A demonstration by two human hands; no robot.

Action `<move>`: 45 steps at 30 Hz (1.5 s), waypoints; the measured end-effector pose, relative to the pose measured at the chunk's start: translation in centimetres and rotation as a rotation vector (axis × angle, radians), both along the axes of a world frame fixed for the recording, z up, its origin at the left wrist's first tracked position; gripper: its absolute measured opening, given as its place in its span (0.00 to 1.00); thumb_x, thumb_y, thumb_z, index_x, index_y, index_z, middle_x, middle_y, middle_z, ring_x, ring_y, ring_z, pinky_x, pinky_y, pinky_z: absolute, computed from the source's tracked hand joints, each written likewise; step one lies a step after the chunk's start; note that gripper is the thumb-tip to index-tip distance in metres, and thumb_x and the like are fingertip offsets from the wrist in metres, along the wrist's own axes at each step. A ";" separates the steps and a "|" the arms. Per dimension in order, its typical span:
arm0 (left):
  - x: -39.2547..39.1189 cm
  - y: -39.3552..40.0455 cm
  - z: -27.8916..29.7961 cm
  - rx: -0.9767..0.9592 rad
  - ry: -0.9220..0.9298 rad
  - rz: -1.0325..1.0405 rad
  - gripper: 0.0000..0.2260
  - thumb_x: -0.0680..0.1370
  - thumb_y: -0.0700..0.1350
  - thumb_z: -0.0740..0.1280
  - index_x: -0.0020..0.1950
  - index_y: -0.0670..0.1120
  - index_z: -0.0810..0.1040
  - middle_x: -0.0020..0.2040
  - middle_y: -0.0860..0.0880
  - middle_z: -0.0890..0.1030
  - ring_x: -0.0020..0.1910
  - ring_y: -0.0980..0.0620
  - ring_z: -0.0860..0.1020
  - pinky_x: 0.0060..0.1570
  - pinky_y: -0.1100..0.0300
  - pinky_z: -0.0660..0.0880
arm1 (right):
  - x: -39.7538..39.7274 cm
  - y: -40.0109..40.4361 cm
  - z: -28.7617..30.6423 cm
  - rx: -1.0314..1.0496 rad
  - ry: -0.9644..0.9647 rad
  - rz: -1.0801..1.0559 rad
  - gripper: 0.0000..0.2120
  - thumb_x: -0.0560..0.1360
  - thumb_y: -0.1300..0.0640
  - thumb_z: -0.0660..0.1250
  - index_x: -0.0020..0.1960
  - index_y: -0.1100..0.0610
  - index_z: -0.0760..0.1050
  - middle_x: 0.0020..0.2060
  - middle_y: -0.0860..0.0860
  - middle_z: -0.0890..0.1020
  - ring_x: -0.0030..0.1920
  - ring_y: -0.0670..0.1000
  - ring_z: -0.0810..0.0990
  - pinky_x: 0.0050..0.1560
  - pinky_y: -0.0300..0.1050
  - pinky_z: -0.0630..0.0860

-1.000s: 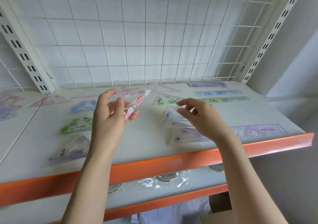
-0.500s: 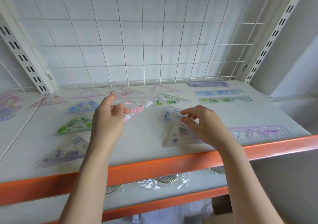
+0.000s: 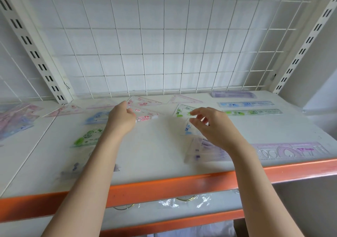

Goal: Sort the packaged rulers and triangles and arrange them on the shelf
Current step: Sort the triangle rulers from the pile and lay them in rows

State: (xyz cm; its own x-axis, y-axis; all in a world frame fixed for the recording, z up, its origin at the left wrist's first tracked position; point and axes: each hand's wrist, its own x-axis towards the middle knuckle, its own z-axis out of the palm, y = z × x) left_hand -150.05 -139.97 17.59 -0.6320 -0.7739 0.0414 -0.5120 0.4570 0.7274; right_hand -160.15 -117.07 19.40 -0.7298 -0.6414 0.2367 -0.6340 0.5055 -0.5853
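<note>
Hands: two bare arms reach up from the bottom of the frame to the shelf [image 3: 160, 156].
Left hand: the left hand [image 3: 121, 121] sits just left of the middle. Its grip is closed on a pink triangle [image 3: 145, 115] in a clear pack, with the fingers curled around the pack's left end. The pack is low over the shelf top; I cannot tell if it touches.
Right hand: the right hand [image 3: 217, 127] is right of the middle. Its fingers are loosely bent and spread, and its grip has nothing in it. It hangs above a blue triangle [image 3: 188, 128] and a purple triangle pack [image 3: 202, 152].
Pink ones: another pink triangle pack [image 3: 144, 101] lies just behind the held one, near the wire grid [image 3: 164, 41]. One more pink triangle [image 3: 184, 99] lies to its right.
Green ones: a green triangle [image 3: 183, 110] lies near the right hand's fingertips. Another green triangle pack [image 3: 87, 137] lies on the left, partly behind the left arm.
Blue one on the left: a blue triangle pack [image 3: 96, 119] lies above the green one.
Rulers: at the upper right of the shelf lie a purple ruler pack [image 3: 233, 94], a blue ruler [image 3: 246, 104] and a green ruler [image 3: 253, 112], one below the other. A purple stencil ruler [image 3: 291, 150] lies near the orange front edge [image 3: 182, 185].
Far left: a blurry pile of packs [image 3: 14, 120] sits at the left edge.
</note>
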 end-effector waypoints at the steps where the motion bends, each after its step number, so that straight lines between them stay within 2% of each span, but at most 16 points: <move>1: -0.3 -0.2 -0.1 -0.003 -0.021 -0.009 0.07 0.77 0.37 0.53 0.46 0.38 0.70 0.52 0.40 0.78 0.45 0.43 0.73 0.39 0.57 0.66 | 0.0 -0.2 0.0 0.003 0.000 -0.001 0.11 0.77 0.52 0.65 0.58 0.51 0.78 0.43 0.43 0.76 0.43 0.46 0.75 0.45 0.36 0.68; 4: -0.8 -0.4 -0.2 -0.007 -0.011 -0.028 0.08 0.78 0.37 0.52 0.46 0.39 0.69 0.52 0.40 0.78 0.46 0.42 0.74 0.38 0.56 0.66 | -0.2 -0.6 0.0 0.010 0.002 -0.007 0.11 0.77 0.52 0.65 0.58 0.52 0.77 0.43 0.44 0.76 0.42 0.46 0.75 0.45 0.36 0.68; 7: -1.3 -1.2 0.2 0.007 0.029 -0.030 0.10 0.79 0.38 0.52 0.54 0.41 0.71 0.53 0.39 0.77 0.51 0.40 0.75 0.42 0.54 0.69 | -0.4 -1.0 0.0 0.014 0.003 -0.011 0.11 0.77 0.52 0.64 0.58 0.52 0.77 0.42 0.44 0.76 0.41 0.44 0.74 0.44 0.36 0.67; 8: -1.5 -1.6 0.4 0.000 0.039 -0.033 0.10 0.78 0.38 0.52 0.53 0.41 0.71 0.53 0.38 0.77 0.51 0.40 0.76 0.42 0.54 0.68 | -0.5 -1.1 0.0 0.015 0.000 -0.012 0.11 0.77 0.52 0.64 0.58 0.51 0.77 0.42 0.43 0.76 0.40 0.43 0.73 0.44 0.36 0.66; 10: -2.3 -2.3 1.0 -0.038 0.052 -0.041 0.07 0.78 0.37 0.52 0.42 0.43 0.66 0.51 0.37 0.77 0.45 0.42 0.74 0.37 0.55 0.67 | -0.5 -1.5 0.1 0.021 -0.009 -0.014 0.11 0.77 0.51 0.64 0.58 0.51 0.77 0.42 0.43 0.76 0.38 0.41 0.72 0.43 0.36 0.66; 12: -3.1 -3.0 1.3 -0.080 0.029 -0.050 0.10 0.78 0.36 0.51 0.37 0.46 0.61 0.51 0.37 0.77 0.45 0.43 0.71 0.34 0.57 0.68 | -0.5 -1.7 0.1 0.023 -0.012 -0.010 0.11 0.77 0.51 0.64 0.58 0.51 0.77 0.41 0.41 0.76 0.37 0.39 0.71 0.43 0.36 0.65; 14: -3.8 -3.6 1.5 -0.124 -0.004 -0.074 0.14 0.78 0.36 0.52 0.35 0.52 0.59 0.53 0.37 0.78 0.50 0.42 0.73 0.41 0.53 0.71 | -0.5 -1.9 0.0 0.022 -0.011 -0.006 0.11 0.77 0.51 0.63 0.58 0.51 0.77 0.41 0.41 0.75 0.36 0.37 0.70 0.43 0.36 0.64; 16: -4.2 -4.0 1.4 -0.174 -0.047 -0.098 0.16 0.78 0.36 0.53 0.34 0.51 0.57 0.49 0.37 0.76 0.48 0.43 0.71 0.43 0.51 0.68 | -0.5 -2.0 0.0 0.025 -0.012 -0.009 0.12 0.77 0.51 0.63 0.59 0.51 0.77 0.41 0.41 0.75 0.36 0.37 0.70 0.43 0.36 0.64; 18: -4.5 -4.4 1.0 -0.209 -0.097 -0.103 0.11 0.78 0.35 0.54 0.37 0.44 0.62 0.45 0.38 0.73 0.46 0.42 0.70 0.40 0.55 0.62 | -0.5 -2.1 0.0 0.032 -0.015 -0.014 0.12 0.77 0.51 0.63 0.59 0.51 0.77 0.42 0.42 0.76 0.36 0.37 0.70 0.44 0.36 0.65; 21: -4.8 -4.9 0.5 -0.256 -0.144 -0.124 0.03 0.78 0.36 0.58 0.45 0.38 0.68 0.50 0.35 0.75 0.51 0.38 0.72 0.41 0.56 0.62 | -0.4 -2.3 -0.1 0.035 -0.015 -0.020 0.12 0.77 0.51 0.63 0.59 0.51 0.77 0.43 0.42 0.76 0.37 0.38 0.70 0.44 0.37 0.65; 24: -4.9 -5.1 0.6 -0.287 -0.180 -0.123 0.06 0.78 0.37 0.59 0.51 0.35 0.71 0.55 0.35 0.74 0.55 0.37 0.72 0.44 0.55 0.64 | -0.2 -2.5 -0.3 0.046 -0.020 -0.025 0.12 0.77 0.51 0.63 0.59 0.50 0.77 0.43 0.43 0.76 0.37 0.39 0.70 0.44 0.37 0.66; 27: -4.7 -4.6 1.2 -0.322 -0.197 -0.134 0.06 0.79 0.38 0.57 0.51 0.36 0.70 0.55 0.36 0.74 0.56 0.38 0.71 0.45 0.54 0.63 | 0.2 -3.0 -0.3 0.050 -0.011 -0.023 0.11 0.77 0.52 0.63 0.58 0.51 0.77 0.43 0.43 0.77 0.37 0.40 0.71 0.44 0.38 0.66; 31: -3.8 -4.5 2.2 -0.323 -0.160 -0.155 0.04 0.79 0.39 0.56 0.48 0.39 0.68 0.54 0.36 0.74 0.52 0.41 0.70 0.43 0.55 0.63 | 1.0 -4.2 0.3 0.050 -0.004 -0.010 0.11 0.77 0.52 0.63 0.58 0.51 0.77 0.43 0.43 0.77 0.40 0.44 0.72 0.44 0.37 0.66; 33: -2.8 -4.7 2.9 -0.323 -0.122 -0.161 0.06 0.79 0.39 0.56 0.49 0.38 0.69 0.56 0.37 0.75 0.55 0.40 0.71 0.47 0.54 0.66 | 1.5 -5.2 0.6 0.050 0.009 0.002 0.11 0.77 0.51 0.63 0.58 0.51 0.77 0.43 0.43 0.77 0.40 0.44 0.72 0.44 0.37 0.65; 38: 1.5 -5.8 4.8 -0.376 -0.070 -0.183 0.15 0.80 0.41 0.56 0.66 0.39 0.71 0.65 0.41 0.73 0.65 0.43 0.70 0.61 0.56 0.65 | 4.1 -9.4 1.4 0.028 0.026 0.090 0.12 0.77 0.51 0.63 0.59 0.51 0.77 0.43 0.43 0.76 0.41 0.43 0.72 0.45 0.37 0.66; 45: 9.6 -8.8 4.3 -0.489 -0.149 -0.239 0.13 0.79 0.44 0.59 0.61 0.41 0.75 0.60 0.42 0.76 0.61 0.42 0.72 0.60 0.53 0.68 | 9.4 -16.5 1.7 0.004 0.032 0.241 0.11 0.77 0.52 0.64 0.58 0.52 0.78 0.43 0.44 0.77 0.42 0.45 0.75 0.46 0.37 0.69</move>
State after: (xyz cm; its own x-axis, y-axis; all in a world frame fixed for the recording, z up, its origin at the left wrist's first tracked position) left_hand -140.50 -148.72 21.89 -0.8136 -0.5218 0.2564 -0.4341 0.8386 0.3292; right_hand -150.71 -133.59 21.14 -0.5479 -0.7969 0.2544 -0.7549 0.3400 -0.5608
